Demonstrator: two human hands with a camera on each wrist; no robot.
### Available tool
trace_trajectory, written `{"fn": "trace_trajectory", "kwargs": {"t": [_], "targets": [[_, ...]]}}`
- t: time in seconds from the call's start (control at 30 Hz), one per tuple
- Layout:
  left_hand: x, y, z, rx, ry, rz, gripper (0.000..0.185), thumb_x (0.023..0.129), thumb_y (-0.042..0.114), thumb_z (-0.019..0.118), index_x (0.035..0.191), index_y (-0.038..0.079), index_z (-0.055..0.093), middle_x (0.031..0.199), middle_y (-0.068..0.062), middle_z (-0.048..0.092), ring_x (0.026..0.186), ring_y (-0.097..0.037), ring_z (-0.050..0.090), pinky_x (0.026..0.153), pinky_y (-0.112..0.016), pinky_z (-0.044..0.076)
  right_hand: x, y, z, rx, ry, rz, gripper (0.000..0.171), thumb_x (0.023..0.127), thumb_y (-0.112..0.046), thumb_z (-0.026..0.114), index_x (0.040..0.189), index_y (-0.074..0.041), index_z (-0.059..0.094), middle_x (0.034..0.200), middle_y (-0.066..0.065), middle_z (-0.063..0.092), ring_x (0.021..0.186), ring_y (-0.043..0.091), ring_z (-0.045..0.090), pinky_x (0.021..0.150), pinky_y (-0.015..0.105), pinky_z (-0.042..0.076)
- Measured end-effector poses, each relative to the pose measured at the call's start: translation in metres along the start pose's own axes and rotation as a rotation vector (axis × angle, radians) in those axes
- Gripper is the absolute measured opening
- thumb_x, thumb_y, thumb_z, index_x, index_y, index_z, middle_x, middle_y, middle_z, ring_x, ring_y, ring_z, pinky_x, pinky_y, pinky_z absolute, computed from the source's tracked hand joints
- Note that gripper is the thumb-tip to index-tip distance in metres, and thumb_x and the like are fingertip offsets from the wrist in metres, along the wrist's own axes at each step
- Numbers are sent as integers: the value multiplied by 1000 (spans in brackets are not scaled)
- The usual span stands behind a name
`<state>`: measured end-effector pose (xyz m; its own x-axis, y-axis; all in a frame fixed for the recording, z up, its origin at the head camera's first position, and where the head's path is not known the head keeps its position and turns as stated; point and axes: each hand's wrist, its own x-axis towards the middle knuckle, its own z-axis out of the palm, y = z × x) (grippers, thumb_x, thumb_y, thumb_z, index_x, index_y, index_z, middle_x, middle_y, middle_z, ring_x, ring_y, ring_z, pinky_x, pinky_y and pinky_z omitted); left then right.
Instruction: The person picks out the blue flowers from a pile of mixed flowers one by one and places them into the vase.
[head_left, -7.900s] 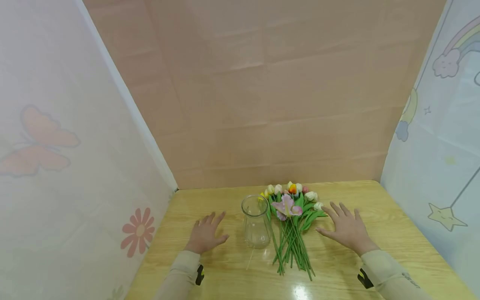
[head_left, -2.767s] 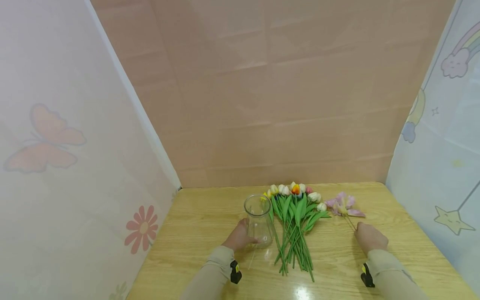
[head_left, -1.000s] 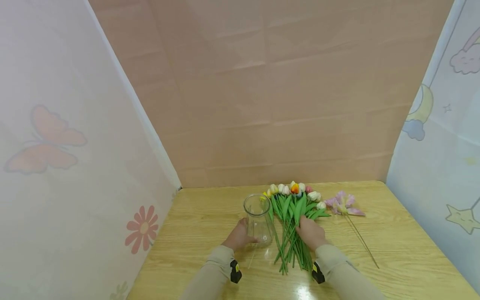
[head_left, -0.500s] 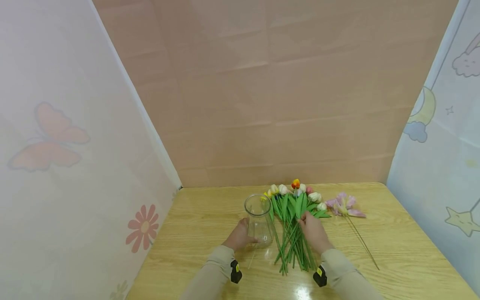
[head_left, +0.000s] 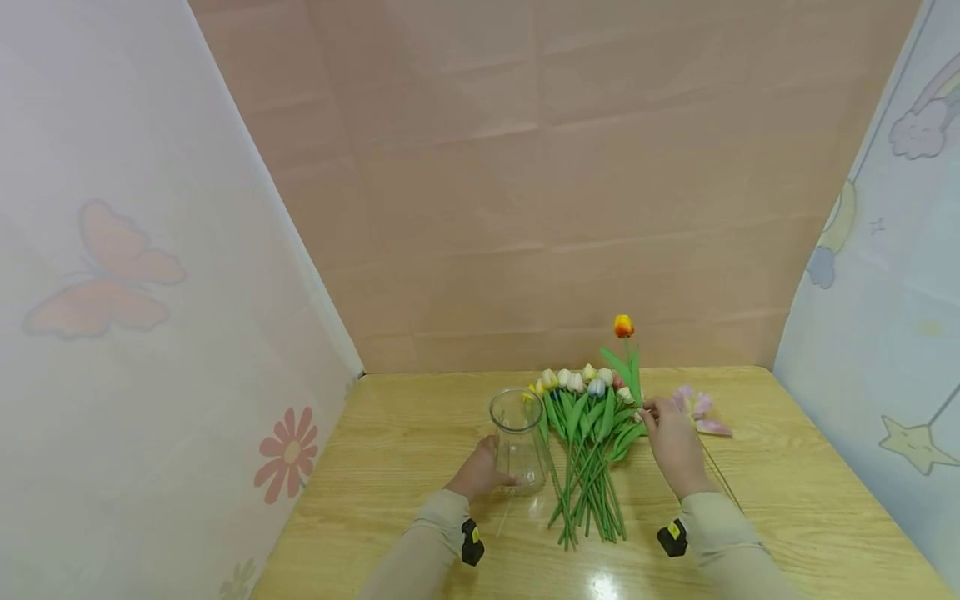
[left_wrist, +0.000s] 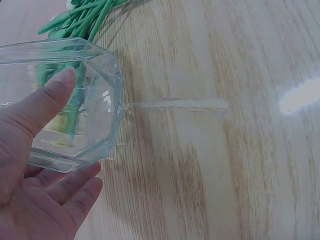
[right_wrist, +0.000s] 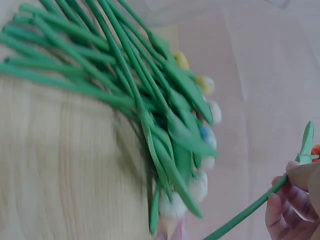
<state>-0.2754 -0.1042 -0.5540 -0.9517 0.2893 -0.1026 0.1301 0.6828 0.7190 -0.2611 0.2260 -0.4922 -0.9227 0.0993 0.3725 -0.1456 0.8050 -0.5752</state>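
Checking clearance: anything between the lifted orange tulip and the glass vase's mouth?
Nothing visible. The right hand holds the orange tulip raised above the tulip bunch, which lies flat between it and the glass vase; the vase's mouth is open, steadied by the left hand.

A glass vase [head_left: 517, 440] is standing on the desk [head_left: 390, 467], with the left hand [head_left: 474, 473] lying against its near left side. Just right of it, a bunch of tulips [head_left: 588, 450] is lying, heads far. Right again, the right hand [head_left: 672, 443] is holding one tulip [head_left: 624, 354] upright; a loose flower [head_left: 701, 412] is lying just beyond.
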Motion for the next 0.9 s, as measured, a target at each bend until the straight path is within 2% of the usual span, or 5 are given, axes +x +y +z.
{"fn": "trace_trajectory", "kwargs": {"t": [0.17,0.3,0.43,0.73,0.9], "targets": [[0,0,0,8,1,7,92,76,28,84,141,-11,32,141,-31,39,128,-44,45,103,-53,42,0,17,-17,-43,70,-32,17,95,-6,60,101,10,61,88,26,67,62,31,65,50,42,51],[0,0,0,26,1,11,93,76,30,84,141,-11,32,142,-31,38,127,-43,46,103,-52,43,-2,33,-27,-71,131,-71,17,89,3,64,102,13,62,84,29,66,62,35,65,49,41,53],[0,-1,0,24,-4,2,94,76,31,83,142,-11,31,143,-31,37,128,-43,45,103,-52,43,-4,49,-36,-107,152,-37,19,87,5,65,104,13,63,83,29,66,61,34,65,48,40,53],[3,-4,2,24,-10,20,93,77,30,82,142,-12,30,143,-32,37,129,-44,44,103,-53,42,-9,79,-49,-131,70,125,23,91,0,61,110,13,58,86,29,65,63,35,63,51,44,49],[4,-4,2,20,-17,22,94,78,30,82,143,-12,29,144,-33,35,130,-45,42,104,-53,41,-20,100,-43,-167,-2,124,22,90,3,59,110,12,55,87,32,65,57,29,62,44,37,46]]}}
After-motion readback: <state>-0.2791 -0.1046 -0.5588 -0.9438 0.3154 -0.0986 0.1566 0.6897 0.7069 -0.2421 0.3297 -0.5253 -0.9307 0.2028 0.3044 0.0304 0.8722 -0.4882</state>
